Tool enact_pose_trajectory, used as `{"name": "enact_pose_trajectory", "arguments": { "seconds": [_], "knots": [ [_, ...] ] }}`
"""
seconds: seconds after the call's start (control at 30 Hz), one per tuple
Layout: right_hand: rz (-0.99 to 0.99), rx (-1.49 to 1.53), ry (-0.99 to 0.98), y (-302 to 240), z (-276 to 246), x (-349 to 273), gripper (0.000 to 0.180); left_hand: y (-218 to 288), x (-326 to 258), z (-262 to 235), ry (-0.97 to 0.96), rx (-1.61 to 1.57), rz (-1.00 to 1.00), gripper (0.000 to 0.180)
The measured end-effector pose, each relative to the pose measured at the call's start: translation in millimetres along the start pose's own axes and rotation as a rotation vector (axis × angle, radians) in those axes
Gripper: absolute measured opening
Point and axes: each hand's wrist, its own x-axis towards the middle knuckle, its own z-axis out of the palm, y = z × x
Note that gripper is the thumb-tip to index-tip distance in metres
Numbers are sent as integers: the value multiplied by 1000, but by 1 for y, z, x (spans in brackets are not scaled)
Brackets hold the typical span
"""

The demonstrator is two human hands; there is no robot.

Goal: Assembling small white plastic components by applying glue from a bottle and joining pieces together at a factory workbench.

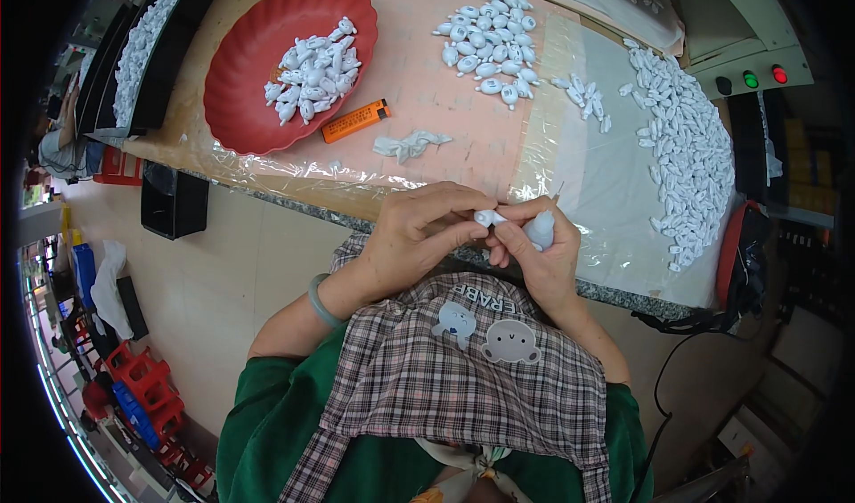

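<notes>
Both hands meet over the table's near edge. Left hand [405,234] pinches a small, glossy white plastic-looking piece [486,219] with rounded form between thumb and fingers; right hand [554,269] closes thumb and finger on its other side. Shared grip seems meant to steady something so little, and to let it be turned.

Right hand also cradles a translucent whitish squeeze bottle [540,230] against the fingers. Thin tip beyond it, apparently the bottle's, points away from the piece; tucked thus, I judge, it needn't be put down.

Ahead-left of the left hand: red scalloped plastic bowl [233,89] with white pieces heaped inside, raised rim likely keeping them together. Nearer that hand, a flat orange black-ended stick [356,121] and a crumpled white tissue [411,146], probably for easy reach.

Straight ahead, a loose cluster of rounded white pieces [492,44]; right of the right hand, a broad spread of slimmer white pieces [690,160]. Separate piles suggest sorting.
</notes>
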Motion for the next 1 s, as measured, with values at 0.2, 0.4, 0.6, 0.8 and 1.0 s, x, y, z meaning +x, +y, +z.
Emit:
{"name": "enact_pose_trajectory", "arguments": {
  "seconds": [0.2, 0.4, 0.6, 0.8, 1.0],
  "knots": [
    [-149, -212, 6, 3, 1, -2, 9, 0, -3, 1, -15, -49, -6, 28],
    [-90, -139, 15, 11, 0, 1, 8, -1, -2, 2, 11, -178, -105, 23],
    [48, 36, -31, 7, -4, 6, 14, -3, 2, -4, -74, -439, -362, 18],
    [80, 56, -30, 6, -5, 9, 14, -5, 6, -6, -88, -512, -406, 18],
    [67, -26, -33, 1, 0, 11, 11, -1, 3, -9, -53, -422, -365, 17]
  ]
}}
